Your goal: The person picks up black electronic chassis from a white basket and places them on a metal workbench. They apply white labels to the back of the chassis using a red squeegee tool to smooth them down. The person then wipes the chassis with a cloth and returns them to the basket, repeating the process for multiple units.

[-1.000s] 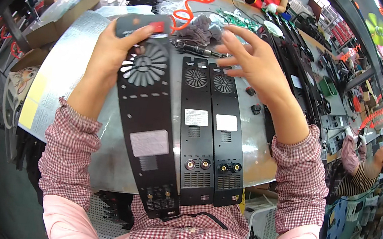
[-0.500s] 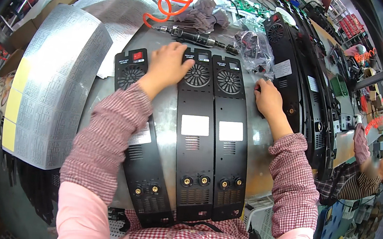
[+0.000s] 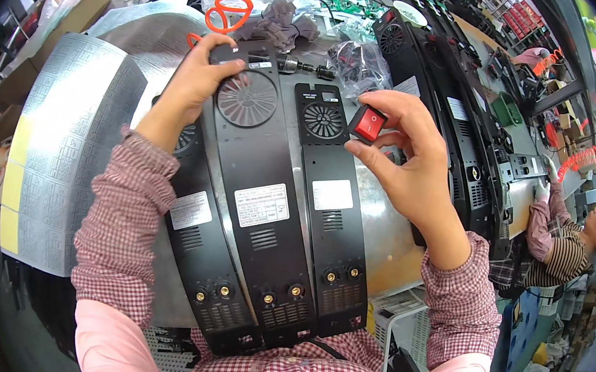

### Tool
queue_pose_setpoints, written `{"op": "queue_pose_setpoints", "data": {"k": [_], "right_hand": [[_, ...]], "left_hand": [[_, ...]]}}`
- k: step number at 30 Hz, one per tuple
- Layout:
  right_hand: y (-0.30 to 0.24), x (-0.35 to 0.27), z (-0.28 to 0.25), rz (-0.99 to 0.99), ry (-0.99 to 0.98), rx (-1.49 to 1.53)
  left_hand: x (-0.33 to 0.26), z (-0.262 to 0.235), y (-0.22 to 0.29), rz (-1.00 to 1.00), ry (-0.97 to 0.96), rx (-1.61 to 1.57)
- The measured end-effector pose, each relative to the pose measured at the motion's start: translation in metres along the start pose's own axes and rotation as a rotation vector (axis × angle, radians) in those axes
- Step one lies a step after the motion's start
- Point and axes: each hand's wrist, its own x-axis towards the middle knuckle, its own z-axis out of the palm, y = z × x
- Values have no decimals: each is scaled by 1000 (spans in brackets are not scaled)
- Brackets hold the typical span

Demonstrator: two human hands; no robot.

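Pinched between the thumb and fingers of my right hand (image 3: pixel 420 160) is a red rocker switch (image 3: pixel 371 123) in a black housing, held above the far end of the right panel. My left hand (image 3: pixel 195 80) grips the far end of the middle black metal panel (image 3: pixel 261 155), thumb on its top face beside the round fan grille. That end is raised toward me, while the near end stays low by my apron. A left panel (image 3: pixel 194 244) lies partly under my left arm, its far end hidden. The right panel (image 3: pixel 325 241) lies flat; all three carry white labels and brass terminals.
A power screwdriver (image 3: pixel 301 66) lies behind the panels, partly hidden, near a coiled orange hose (image 3: pixel 230 10). A clear plastic bag (image 3: pixel 361 69) sits beside stacked black panels (image 3: pixel 433 113) on the right. Silver printed sheets (image 3: pixel 71 151) stand left. A co-worker (image 3: pixel 568 230) works at far right.
My left hand has closed on the middle panel's far end and lifted it, shifting it left. My right hand has come up from beside the panels and now shows the red rocker switch.
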Motion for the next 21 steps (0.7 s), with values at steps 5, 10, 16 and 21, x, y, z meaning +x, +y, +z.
{"op": "queue_pose_setpoints", "data": {"k": [5,10,16,21], "right_hand": [[-52,2,-6,76,-39,345],[-100,16,-7,163,-41,677],[-126,39,-1,-421,131,59],[-146,51,-22,-706,174,-440]], "left_hand": [[-52,6,65,175,61,-173],[-101,29,109,228,-35,-287],[-146,51,143,325,-127,-335],[-164,69,156,418,-147,-397]]}}
